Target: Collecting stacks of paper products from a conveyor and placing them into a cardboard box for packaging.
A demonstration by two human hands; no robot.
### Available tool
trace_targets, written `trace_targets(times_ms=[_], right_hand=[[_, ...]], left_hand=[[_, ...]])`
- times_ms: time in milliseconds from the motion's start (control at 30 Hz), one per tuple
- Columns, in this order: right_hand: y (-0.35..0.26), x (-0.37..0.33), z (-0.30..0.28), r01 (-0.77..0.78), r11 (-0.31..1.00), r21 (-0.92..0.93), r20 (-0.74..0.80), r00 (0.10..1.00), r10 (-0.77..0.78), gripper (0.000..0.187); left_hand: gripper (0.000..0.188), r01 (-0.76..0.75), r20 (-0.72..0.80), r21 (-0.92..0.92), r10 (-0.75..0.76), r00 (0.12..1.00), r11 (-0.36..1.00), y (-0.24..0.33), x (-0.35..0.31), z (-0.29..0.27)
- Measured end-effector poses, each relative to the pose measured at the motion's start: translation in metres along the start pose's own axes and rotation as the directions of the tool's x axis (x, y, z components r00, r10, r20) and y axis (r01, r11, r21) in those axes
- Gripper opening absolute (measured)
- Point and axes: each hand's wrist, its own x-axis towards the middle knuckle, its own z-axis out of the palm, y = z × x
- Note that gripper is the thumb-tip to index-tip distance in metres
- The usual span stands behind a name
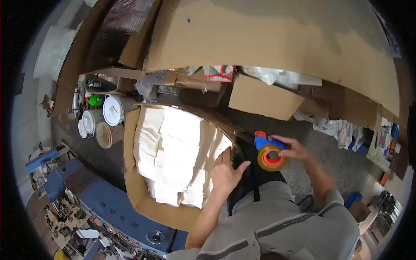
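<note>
A cardboard box (132,190) filled with stacks of folded white cloth-like pieces (180,138) stands open in the middle. At the box's right side, my left hand (226,175) lies over its edge and the white stacks, fingers stretched and thumb apart, holding nothing. Farther right, my right hand (295,151) grips a tape dispenser (263,143) with a blue body, red end and roll of amber tape. The dispenser hangs clear of the box, above my dark-trousered legs and the floor.
A large flat cardboard sheet or box (268,39) spans the far side. Left of the box are white buckets (113,110) and a green bottle (93,100). A blue machine table (104,195) sits near left. Plastic bags (333,130) lie at right.
</note>
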Motion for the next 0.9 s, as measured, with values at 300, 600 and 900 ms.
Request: trace_targets(times_ms=[300,600,900], right_hand=[[0.01,0.015,0.067,0.047,0.972,-0.228,0.209,0.978,0.002,0.071],[-0.061,0.095,0.131,0.413,0.449,-0.792,0.608,0.597,0.524,0.033],[-0.047,0.07,0.126,0.369,0.53,-0.764,0.536,0.82,0.202,0.051]], left_hand=[[0.029,0.034,-0.085,0.071,-0.028,0.996,0.997,0.01,0.011,0.008],[0.031,0.058,-0.122,0.252,-0.028,0.992,0.966,-0.011,0.029,0.035],[0.024,-0.143,-0.6,-0.208,-0.011,0.8,0.968,-0.117,0.056,-0.143]])
